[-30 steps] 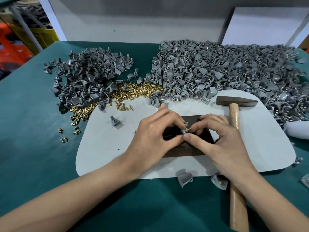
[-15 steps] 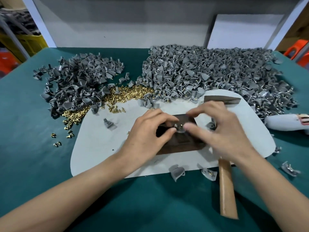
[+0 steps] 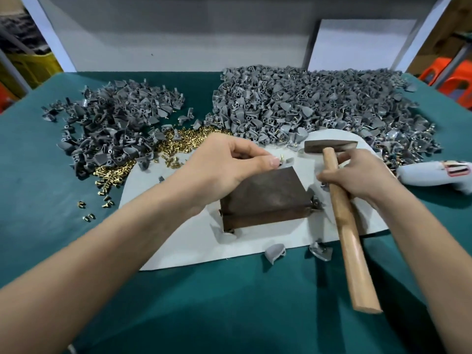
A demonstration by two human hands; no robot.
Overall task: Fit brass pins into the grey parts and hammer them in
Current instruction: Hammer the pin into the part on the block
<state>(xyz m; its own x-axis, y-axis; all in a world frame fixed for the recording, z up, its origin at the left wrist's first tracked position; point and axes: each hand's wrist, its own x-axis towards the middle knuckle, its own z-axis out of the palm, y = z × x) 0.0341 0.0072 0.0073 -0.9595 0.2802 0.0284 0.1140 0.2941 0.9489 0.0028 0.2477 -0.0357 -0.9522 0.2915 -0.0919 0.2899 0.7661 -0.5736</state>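
My left hand [image 3: 224, 167] pinches a small grey part with a brass pin [image 3: 282, 158] sticking up from it, at the far edge of the dark metal block [image 3: 265, 198]. My right hand [image 3: 362, 177] grips the wooden handle of the hammer [image 3: 343, 215], whose dark head [image 3: 329, 145] is to the right of the pinned part. Loose brass pins [image 3: 178, 144] lie heaped beyond my left hand. One pile of grey parts [image 3: 115, 123] is at the back left and a larger pile [image 3: 319, 103] at the back right.
The block stands on a pale grey mat [image 3: 194, 241] over the teal table. Two loose grey parts [image 3: 274, 251] [image 3: 320, 250] lie at the mat's near edge. A white tool [image 3: 434, 175] lies at the right. Stray pins [image 3: 86, 210] dot the cloth at left.
My right hand left the part on the block and took hold of the hammer handle, lifting it. My left hand still pinches the pinned part. The camera has moved closer.
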